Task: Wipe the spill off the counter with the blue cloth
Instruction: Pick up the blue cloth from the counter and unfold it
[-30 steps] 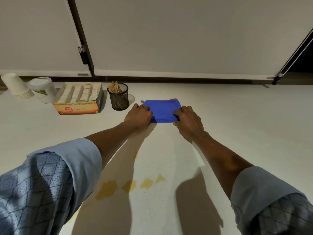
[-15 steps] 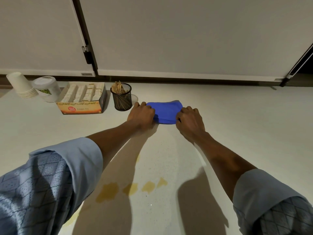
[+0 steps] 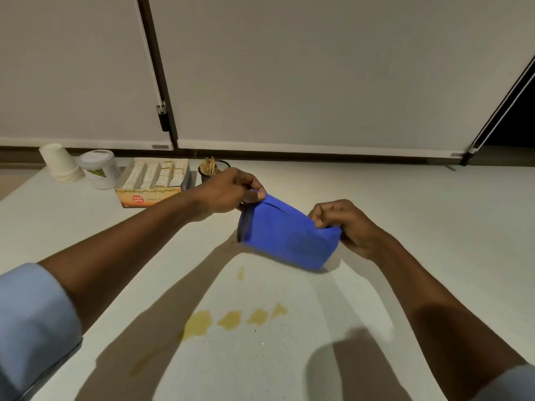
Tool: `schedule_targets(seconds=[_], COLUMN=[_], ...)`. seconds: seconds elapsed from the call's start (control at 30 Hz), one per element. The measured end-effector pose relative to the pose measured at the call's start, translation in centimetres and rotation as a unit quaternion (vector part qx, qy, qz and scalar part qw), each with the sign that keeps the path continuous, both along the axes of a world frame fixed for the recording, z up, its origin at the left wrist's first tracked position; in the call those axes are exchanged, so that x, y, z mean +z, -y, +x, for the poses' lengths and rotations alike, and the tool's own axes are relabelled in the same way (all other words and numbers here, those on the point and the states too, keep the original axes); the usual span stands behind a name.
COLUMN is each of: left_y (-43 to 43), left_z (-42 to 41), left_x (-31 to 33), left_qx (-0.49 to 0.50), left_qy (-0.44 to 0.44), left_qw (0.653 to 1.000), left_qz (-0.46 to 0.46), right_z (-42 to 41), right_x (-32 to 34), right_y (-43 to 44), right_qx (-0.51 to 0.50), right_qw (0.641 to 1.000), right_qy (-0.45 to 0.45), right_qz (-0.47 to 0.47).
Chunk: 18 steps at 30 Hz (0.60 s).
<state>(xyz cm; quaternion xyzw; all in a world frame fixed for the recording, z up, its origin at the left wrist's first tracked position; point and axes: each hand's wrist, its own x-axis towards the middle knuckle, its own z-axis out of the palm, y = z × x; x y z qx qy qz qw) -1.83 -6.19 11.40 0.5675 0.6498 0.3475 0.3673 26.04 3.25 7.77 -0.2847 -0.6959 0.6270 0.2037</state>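
Both of our hands are pinched shut on the folded blue cloth [image 3: 285,235]: the left hand [image 3: 231,188] grips its far upper corner between thumb and fingertips, and the right hand [image 3: 344,224] grips the opposite upper corner the same way. We hold the cloth stretched between them, raised off the pale speckled white tabletop [image 3: 419,215], its lower edge hanging free above its own shadow.

Behind the tabletop run flat off-white cabinet doors [image 3: 304,76] with a dark vertical gap and a hinge between two of them, and a dark opening shows at the far right of the cloth.

To the left of the cloth, along the back edge, stand a stack of white paper cups [image 3: 60,163] turned upside down, a white lidded plastic tub with a green label [image 3: 100,169], an open orange cardboard box [image 3: 150,186] holding rows of pale paper packets, and a black mesh cup [image 3: 212,169] filled with wooden sticks, partly hidden by our left hand.

Nearer to us than the cloth, well apart from it, lies the yellow-brown liquid spill [image 3: 231,319]: a row of blotches, with one small spot closer to the cloth.
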Motion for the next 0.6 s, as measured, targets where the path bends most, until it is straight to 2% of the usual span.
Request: schedule_targets(seconds=[0.07, 0.17, 0.27, 0.33, 0.43, 0.53, 0.6], left_y=[2.0, 5.1, 7.4, 8.7, 10.3, 12.3, 13.7], left_z=[0.7, 2.2, 3.6, 4.6, 5.2, 5.0, 4.9], left_x=[1.4, 3.3, 4.2, 4.2, 3.8, 3.4, 3.2], left_qx=[-0.037, -0.08, -0.084, -0.068, -0.035, -0.031, -0.03], left_qy=[0.024, 0.065, 0.075, 0.041, -0.044, -0.081, -0.098], left_qw=[0.999, 0.995, 0.994, 0.997, 0.998, 0.996, 0.995], left_qz=[0.0, -0.004, -0.014, -0.011, -0.008, -0.011, -0.001], right_z=[1.0, 1.8, 1.2, 0.5, -0.1, -0.2, -0.4], right_x=[0.7, 1.6, 0.8, -0.6, -2.2, -2.0, -1.7], right_y=[1.8, 5.4, 9.4, 11.8, 15.2, 18.1, 19.4], right_qx=[0.047, 0.061, 0.047, 0.06, 0.057, 0.016, 0.003], right_qw=[0.995, 0.974, 0.921, 0.896, 0.909, 0.977, 0.992], right_qy=[-0.036, -0.133, -0.245, -0.259, -0.227, -0.101, -0.034], right_qz=[-0.077, -0.173, -0.3, -0.356, -0.345, -0.189, -0.117])
